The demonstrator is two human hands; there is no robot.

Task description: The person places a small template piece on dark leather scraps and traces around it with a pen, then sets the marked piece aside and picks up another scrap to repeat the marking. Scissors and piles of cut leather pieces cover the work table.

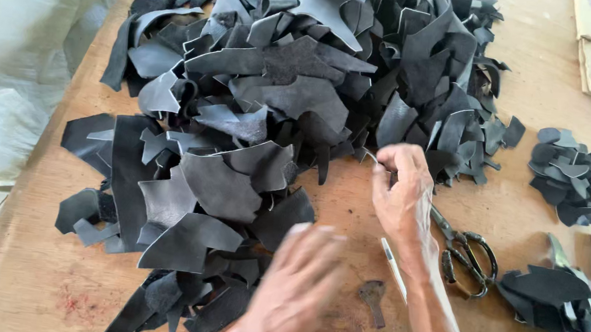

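My right hand sits at the near edge of the big pile of black leather scraps, fingertips pressed together, pinching a thin pale strip whose far end I can't trace into the pile; the pile lies ahead and to the left of that hand. My left hand is blurred, fingers spread, hovering over the pile's near corner, touching nothing I can make out. Scissors lie just right of my right wrist, blades partly hidden beneath it, long axis running back toward the pile.
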